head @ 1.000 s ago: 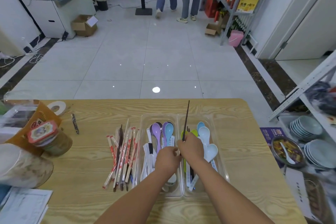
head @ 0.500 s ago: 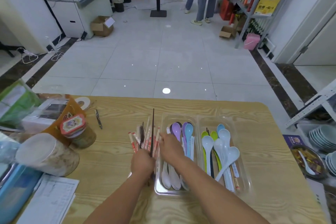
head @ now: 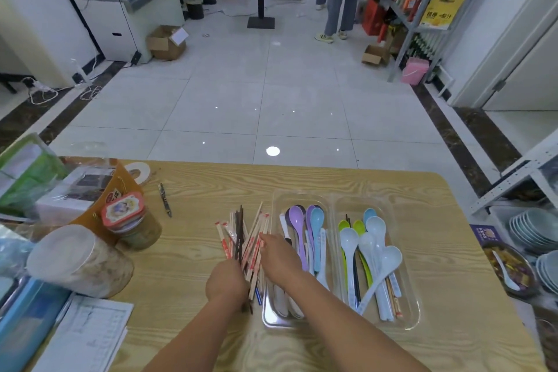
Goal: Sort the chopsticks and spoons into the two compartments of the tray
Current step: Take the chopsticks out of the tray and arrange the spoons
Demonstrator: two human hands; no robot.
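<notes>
Wooden chopsticks [head: 248, 240]: left hand [head: 226, 284] grips; right hand [head: 279, 258] touches.

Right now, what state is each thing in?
Chopsticks, heaped on table, left of tray.
Left hand, grips the heap's near ends.
Right hand, fingers touch the heap.
Tray, spoons in both compartments.
Red-lid jar, upright, closed.

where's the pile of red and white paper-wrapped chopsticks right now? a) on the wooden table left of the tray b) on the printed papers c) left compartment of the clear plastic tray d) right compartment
a: the pile of red and white paper-wrapped chopsticks lies on the wooden table, left of the clear plastic tray, the left hand gripping its near end, the right hand resting on it.
</notes>
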